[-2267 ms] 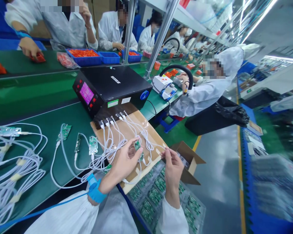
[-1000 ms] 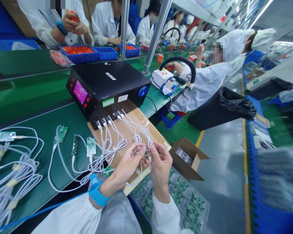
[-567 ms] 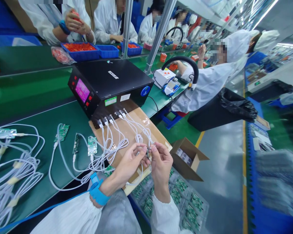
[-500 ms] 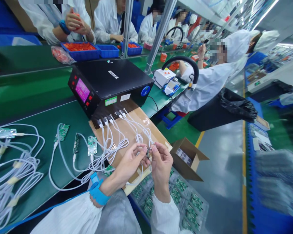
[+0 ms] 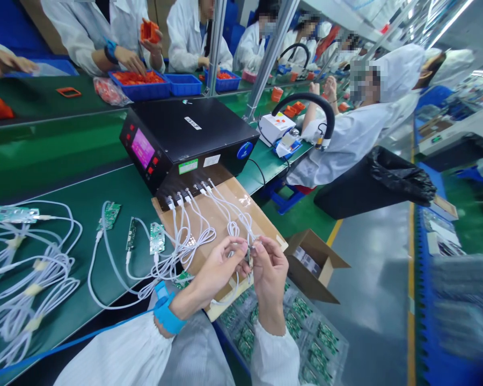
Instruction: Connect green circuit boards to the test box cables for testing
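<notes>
My left hand [image 5: 224, 266], with a blue wrist strap [image 5: 167, 310], pinches a small circuit board [image 5: 249, 258] seen nearly edge-on. Close against it, my right hand [image 5: 270, 262] has thumb and fingers closed on the end of a white cable [image 5: 248, 221] at the board's top; the fingers cover the plug. Both hands are over the front edge of a cardboard sheet [image 5: 221, 206]. White cables run across this sheet from the black test box [image 5: 197, 131] with a lit pink screen. To the left, several green boards [image 5: 157, 239] lie plugged into cables.
Bundled white cables [image 5: 32, 289] cover the left of the green bench. Below my right hand is a clear tray of circuit boards [image 5: 317, 348], beside an open carton [image 5: 312, 262]. A black bin [image 5: 370, 182] stands farther right. Co-workers handle orange parts [image 5: 140, 78] across the bench.
The view has shifted slightly, moving everything a little right. My hands keep their close pinch at the same place. Across the bench, a co-worker now lifts an orange part and reaches into the blue bin.
</notes>
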Tool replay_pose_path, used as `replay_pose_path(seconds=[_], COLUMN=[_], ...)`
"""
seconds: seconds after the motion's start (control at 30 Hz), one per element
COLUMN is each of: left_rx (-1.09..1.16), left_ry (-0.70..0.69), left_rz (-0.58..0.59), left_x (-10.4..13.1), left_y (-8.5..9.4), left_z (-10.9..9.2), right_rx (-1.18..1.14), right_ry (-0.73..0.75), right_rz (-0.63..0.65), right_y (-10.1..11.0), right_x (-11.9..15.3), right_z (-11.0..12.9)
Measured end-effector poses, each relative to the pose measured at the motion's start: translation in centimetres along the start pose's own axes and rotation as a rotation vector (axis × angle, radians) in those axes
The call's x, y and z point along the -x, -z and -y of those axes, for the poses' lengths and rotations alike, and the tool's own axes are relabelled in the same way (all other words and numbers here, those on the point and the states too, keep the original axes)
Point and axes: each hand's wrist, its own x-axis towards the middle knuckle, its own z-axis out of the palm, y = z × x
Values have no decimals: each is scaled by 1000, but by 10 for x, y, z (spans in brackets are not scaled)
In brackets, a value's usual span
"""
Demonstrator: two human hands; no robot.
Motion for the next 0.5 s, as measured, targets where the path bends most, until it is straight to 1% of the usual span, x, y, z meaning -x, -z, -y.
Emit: replay_pose_path(seconds=[0.13, 0.37, 0.5], left_rx=[-4, 4, 2], left_ry=[-6, -27, -38], left_rz=[24, 25, 22], left_x=[-1, -1, -1], left_y=[1, 0, -1], left_z=[2, 3, 4], right_rx=[-38, -43, -16], right_ry=[-32, -75, -37], right_rz=[36, 30, 7], right_y=[0, 1, 1], right_x=[0, 2, 4], right_z=[3, 2, -1])
